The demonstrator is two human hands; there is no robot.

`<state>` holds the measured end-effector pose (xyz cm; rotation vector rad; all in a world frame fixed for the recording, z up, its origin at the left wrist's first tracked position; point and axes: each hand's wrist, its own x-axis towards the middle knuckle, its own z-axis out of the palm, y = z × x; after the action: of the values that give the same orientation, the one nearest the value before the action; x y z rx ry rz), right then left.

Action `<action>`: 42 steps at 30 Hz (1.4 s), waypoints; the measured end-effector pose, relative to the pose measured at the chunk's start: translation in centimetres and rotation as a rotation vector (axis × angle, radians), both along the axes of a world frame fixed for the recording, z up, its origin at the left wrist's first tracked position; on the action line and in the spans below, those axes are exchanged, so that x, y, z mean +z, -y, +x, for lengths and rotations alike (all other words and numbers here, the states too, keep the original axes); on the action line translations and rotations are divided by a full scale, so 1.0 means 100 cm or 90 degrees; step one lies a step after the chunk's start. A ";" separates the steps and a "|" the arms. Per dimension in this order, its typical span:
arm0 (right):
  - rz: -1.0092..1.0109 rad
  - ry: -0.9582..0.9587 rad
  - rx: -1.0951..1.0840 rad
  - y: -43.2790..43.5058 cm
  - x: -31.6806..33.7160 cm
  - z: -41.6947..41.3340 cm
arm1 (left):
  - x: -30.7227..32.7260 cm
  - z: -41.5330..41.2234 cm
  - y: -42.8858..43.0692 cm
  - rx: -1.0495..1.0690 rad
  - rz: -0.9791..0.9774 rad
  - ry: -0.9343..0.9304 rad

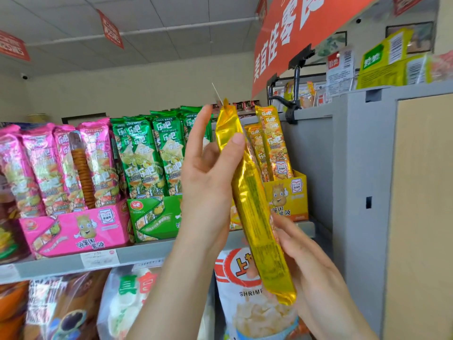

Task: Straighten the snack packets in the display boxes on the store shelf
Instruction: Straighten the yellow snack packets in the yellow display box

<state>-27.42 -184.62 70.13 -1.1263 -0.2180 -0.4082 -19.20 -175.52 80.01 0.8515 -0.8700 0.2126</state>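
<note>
Yellow packet (pixel 255 204) is out of its yellow display box (pixel 290 196), held tilted just in front of it, back side to me. My right hand (pixel 308 263) wraps round the lower end and my left hand (pixel 210 173) pinches near the top by the thumb. I reckon that's to steady it for slotting upright beside the other yellow packets (pixel 277 143).

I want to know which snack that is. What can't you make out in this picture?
Yellow packet: head view shows only its shiny back; the front faces away.
Yellow display box: left part hidden behind the packet and left hand.
Price tag: print too small, blurred.
White shrimp bag: name covered by packet and right hand.
</note>
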 end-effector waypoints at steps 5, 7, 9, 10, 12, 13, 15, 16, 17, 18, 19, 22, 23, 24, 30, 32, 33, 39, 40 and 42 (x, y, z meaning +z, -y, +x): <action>-0.252 0.099 -0.224 -0.008 -0.003 -0.009 | 0.008 -0.002 0.001 0.072 -0.034 0.026; -0.278 0.148 -0.281 -0.015 -0.004 -0.009 | 0.009 -0.003 0.002 0.074 -0.042 0.009; -0.287 0.166 -0.349 -0.019 -0.003 -0.008 | 0.007 -0.008 0.003 0.070 -0.029 0.017; -0.289 0.170 -0.374 -0.020 -0.003 -0.008 | 0.006 -0.011 0.003 0.064 -0.015 0.034; -0.281 0.183 -0.405 -0.021 -0.001 -0.008 | -0.003 -0.018 0.005 0.046 0.025 0.076; -0.274 0.190 -0.417 -0.020 0.000 -0.008 | -0.009 -0.022 0.008 0.030 0.046 0.082; -0.245 0.195 -0.419 -0.018 0.004 -0.007 | -0.024 -0.031 0.012 -0.013 0.076 0.051; -0.231 0.194 -0.411 -0.016 0.005 -0.006 | -0.030 -0.035 0.012 -0.031 0.088 0.034; -0.223 0.194 -0.406 -0.015 0.006 -0.006 | -0.034 -0.038 0.012 -0.042 0.103 0.025; -0.220 0.195 -0.403 -0.015 0.008 -0.006 | -0.037 -0.039 0.011 -0.047 0.119 0.025; -0.217 0.193 -0.397 -0.015 0.008 -0.007 | -0.039 -0.040 0.009 -0.049 0.133 0.033; -0.197 0.190 -0.341 -0.017 0.009 -0.010 | -0.039 -0.041 0.003 -0.030 0.130 0.051; -0.186 0.190 -0.315 -0.018 0.009 -0.011 | -0.038 -0.041 0.001 -0.016 0.114 0.050; -0.180 0.187 -0.288 -0.018 0.009 -0.013 | -0.035 -0.040 -0.001 -0.006 0.095 0.046; -0.188 0.108 -0.109 -0.014 0.005 -0.021 | -0.019 -0.033 -0.009 0.045 0.048 0.008; -0.183 0.102 -0.071 -0.010 0.005 -0.025 | -0.019 -0.031 -0.009 0.027 0.046 -0.029; -0.189 0.106 -0.068 -0.008 0.006 -0.026 | -0.020 -0.030 -0.009 0.011 0.043 -0.049; -0.160 0.155 -0.201 -0.010 0.009 -0.029 | -0.028 -0.028 -0.006 -0.070 0.092 -0.062; -0.149 0.162 -0.226 -0.011 0.009 -0.029 | -0.031 -0.029 -0.006 -0.076 0.107 -0.049; -0.137 0.170 -0.286 -0.013 0.009 -0.028 | -0.036 -0.032 -0.008 -0.066 0.143 -0.014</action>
<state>-30.18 -183.37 70.99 -1.3331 -0.2458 -0.9547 -22.36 -174.70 76.40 1.0123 -0.9260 0.0141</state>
